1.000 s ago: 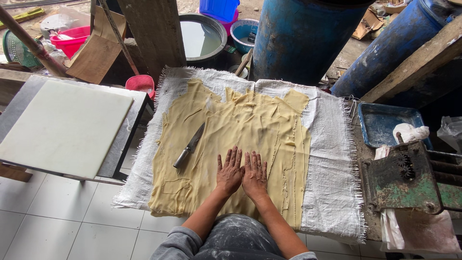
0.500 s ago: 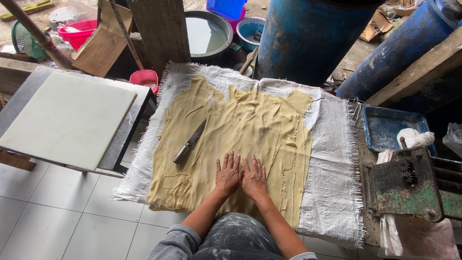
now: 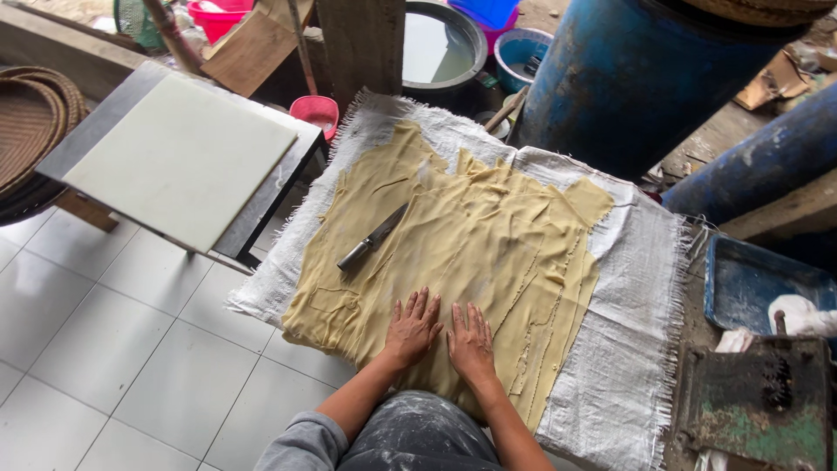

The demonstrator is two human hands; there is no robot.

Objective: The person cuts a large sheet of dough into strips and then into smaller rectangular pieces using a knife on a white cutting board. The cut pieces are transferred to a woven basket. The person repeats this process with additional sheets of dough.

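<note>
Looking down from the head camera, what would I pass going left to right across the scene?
Woven basket → white board → knife → left hand → right hand → bare edge of the white woven sack → blue tray.

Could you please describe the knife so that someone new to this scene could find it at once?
Find the white woven sack with yellow dough on it. The knife lies on the dough's left part, above the left hand, the only metal thing there.
</note>
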